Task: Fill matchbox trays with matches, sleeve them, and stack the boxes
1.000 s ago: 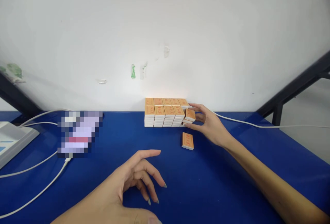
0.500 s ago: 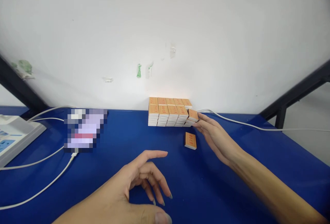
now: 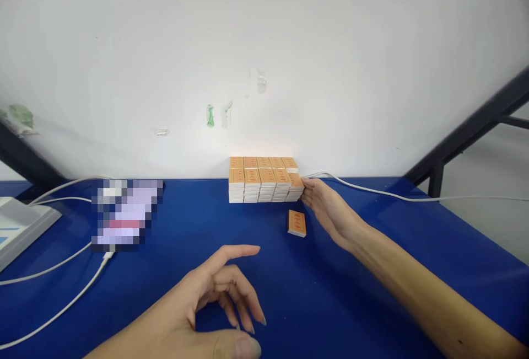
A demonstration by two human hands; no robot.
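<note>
Small matchboxes with orange tops and white sides form a neat block against the wall, two rows deep and several layers high. Its front right column is lower than the others. My right hand touches the right side of that column, fingers stretched out and pressed flat along it; some fingertips are hidden. One loose matchbox lies label up on the blue table, in front of the block. Lower and to the left, my left hand hovers over the table, fingers apart and curved, holding nothing.
A phone, blurred out, lies at the left with a white charging cable plugged in. Beside it is a white power strip. Another white cable runs along the wall at the right. Dark metal bars slope at both sides.
The tilted matchbox at the block's front right now sits level in line with the others, my right hand against it. The view has shifted slightly right; my left hand keeps its pose.
</note>
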